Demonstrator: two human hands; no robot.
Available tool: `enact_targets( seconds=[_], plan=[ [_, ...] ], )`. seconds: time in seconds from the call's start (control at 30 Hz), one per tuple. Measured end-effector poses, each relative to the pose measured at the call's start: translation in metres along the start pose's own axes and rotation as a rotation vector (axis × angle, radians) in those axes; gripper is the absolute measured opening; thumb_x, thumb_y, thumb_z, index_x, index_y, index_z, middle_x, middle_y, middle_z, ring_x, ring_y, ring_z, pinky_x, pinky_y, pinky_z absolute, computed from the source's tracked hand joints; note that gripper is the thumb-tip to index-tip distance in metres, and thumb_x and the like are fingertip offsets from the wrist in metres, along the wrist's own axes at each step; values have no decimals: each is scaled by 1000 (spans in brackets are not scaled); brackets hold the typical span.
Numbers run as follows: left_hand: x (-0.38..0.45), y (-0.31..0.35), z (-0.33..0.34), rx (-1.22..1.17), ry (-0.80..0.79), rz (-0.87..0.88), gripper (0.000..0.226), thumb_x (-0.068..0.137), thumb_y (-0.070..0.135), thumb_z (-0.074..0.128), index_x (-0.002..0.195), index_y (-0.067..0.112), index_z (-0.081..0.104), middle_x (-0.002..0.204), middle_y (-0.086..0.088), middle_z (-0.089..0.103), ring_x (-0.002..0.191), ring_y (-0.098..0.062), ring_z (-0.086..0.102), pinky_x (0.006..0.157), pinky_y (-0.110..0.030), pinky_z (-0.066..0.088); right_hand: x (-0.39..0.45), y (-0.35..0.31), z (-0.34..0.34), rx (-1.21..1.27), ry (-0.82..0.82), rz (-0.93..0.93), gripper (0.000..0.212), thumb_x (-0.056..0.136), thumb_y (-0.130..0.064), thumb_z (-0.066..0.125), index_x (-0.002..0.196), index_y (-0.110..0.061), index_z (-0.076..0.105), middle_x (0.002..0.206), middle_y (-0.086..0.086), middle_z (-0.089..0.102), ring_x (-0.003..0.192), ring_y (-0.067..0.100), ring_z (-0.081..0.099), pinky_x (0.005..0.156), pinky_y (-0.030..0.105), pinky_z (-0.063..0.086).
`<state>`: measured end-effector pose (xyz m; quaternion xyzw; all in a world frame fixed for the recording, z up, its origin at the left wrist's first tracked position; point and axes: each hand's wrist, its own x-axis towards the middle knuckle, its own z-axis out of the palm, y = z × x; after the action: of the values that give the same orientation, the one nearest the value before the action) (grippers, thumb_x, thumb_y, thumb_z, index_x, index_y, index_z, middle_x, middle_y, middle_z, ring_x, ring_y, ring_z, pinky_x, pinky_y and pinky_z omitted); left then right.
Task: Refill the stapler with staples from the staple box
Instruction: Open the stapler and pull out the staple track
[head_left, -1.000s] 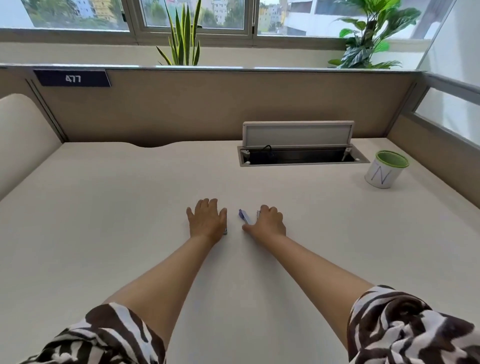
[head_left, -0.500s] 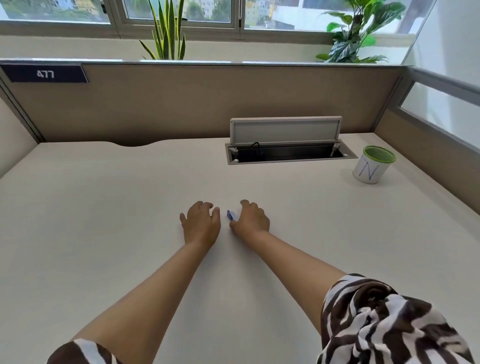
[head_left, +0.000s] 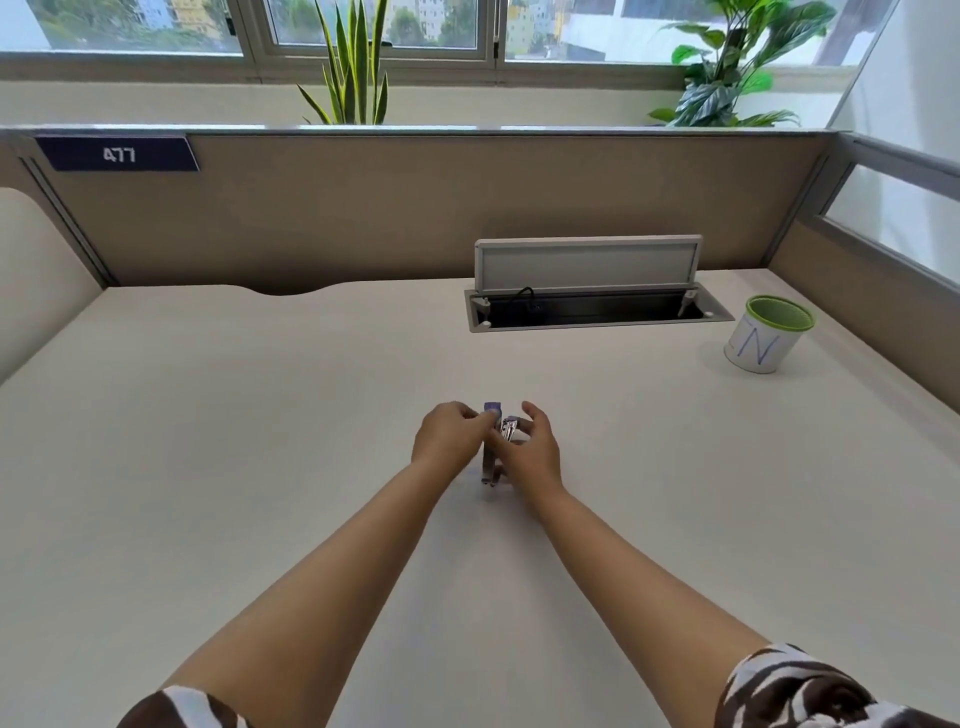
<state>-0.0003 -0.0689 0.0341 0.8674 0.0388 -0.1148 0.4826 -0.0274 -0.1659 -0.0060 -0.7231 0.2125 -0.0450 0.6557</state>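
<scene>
A small stapler (head_left: 507, 429) with a purple top and shiny metal parts is held just above the beige desk (head_left: 260, 467), between my two hands. My left hand (head_left: 445, 437) pinches its purple top end from the left. My right hand (head_left: 536, 453) cups the metal body from the right, thumb raised. A metal strip of the stapler hangs down towards the desk between my wrists. My fingers hide most of the stapler. I cannot make out a staple box.
An open cable hatch (head_left: 597, 306) with its raised lid sits at the back right of the desk. A white cup with a green rim (head_left: 768, 335) stands further right. Partition walls (head_left: 415, 208) close the desk on three sides.
Both hands lay flat on the desk beside a small blue item. They have come together and now hold the stapler lifted between them.
</scene>
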Motion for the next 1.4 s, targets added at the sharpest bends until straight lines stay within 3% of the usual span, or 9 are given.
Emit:
enact_targets(
  seconds=[0.17,0.47,0.63,0.7,0.8,0.93,1.0,1.17,1.4],
  plan=[
    [-6,15,2,259,7,8,32,80,38,63,63,12,56,59,-2,58,66,-25,61,64,-30,48,-11,1,1,175,-35,-49,62,84,-4,61,139,-16,34,124,0,51,80,20,62,78,46,55],
    [-9,20,-6,154,-10,53,22,85,28,58,75,8,59,73,-11,60,73,-29,61,69,-34,47,-20,-4,-1,245,-59,-89,68,82,-10,68,139,-17,33,134,-1,49,93,25,63,88,46,54],
    [-15,21,-7,65,-20,55,22,86,25,61,70,10,60,76,-14,66,71,-30,65,80,-41,56,-22,-10,0,228,-68,-57,74,87,-11,60,148,-15,19,138,2,49,94,18,60,67,26,53],
    [-18,21,-7,49,-7,66,22,84,25,62,67,11,61,81,-17,70,77,-33,70,80,-41,58,-24,-13,2,233,-80,-14,73,89,-13,56,149,-14,14,114,3,62,84,16,59,56,20,46],
    [-19,21,-7,86,27,99,21,82,32,62,81,12,68,89,-12,72,86,-29,70,79,-36,56,-27,-18,3,290,-166,29,53,92,-14,51,142,-16,34,79,1,60,68,17,54,55,22,42],
    [-15,21,-13,50,-1,16,60,78,48,65,122,7,59,118,-10,66,107,-27,63,91,-38,51,-30,-25,-5,416,-313,121,25,96,-17,49,116,-10,61,91,2,68,86,16,65,66,24,51],
    [-12,22,-20,-41,-69,-43,53,80,48,64,110,3,64,116,-14,64,110,-29,58,90,-40,46,-31,-27,-10,434,-368,158,24,96,-20,49,115,-11,60,95,-1,68,89,14,63,69,25,50],
    [-15,20,-34,-291,-272,-147,31,83,34,66,90,4,68,73,-6,61,79,-22,58,88,-40,43,-31,-31,-16,383,-408,201,18,96,-18,49,97,-11,65,84,0,65,78,10,60,63,23,47],
    [-14,18,-29,-289,-226,-135,44,82,31,68,103,-8,68,76,-13,64,74,-26,62,85,-37,52,-34,-36,-19,382,-391,257,17,95,-15,50,89,-11,66,82,2,65,73,11,58,56,21,44]
  ],
)
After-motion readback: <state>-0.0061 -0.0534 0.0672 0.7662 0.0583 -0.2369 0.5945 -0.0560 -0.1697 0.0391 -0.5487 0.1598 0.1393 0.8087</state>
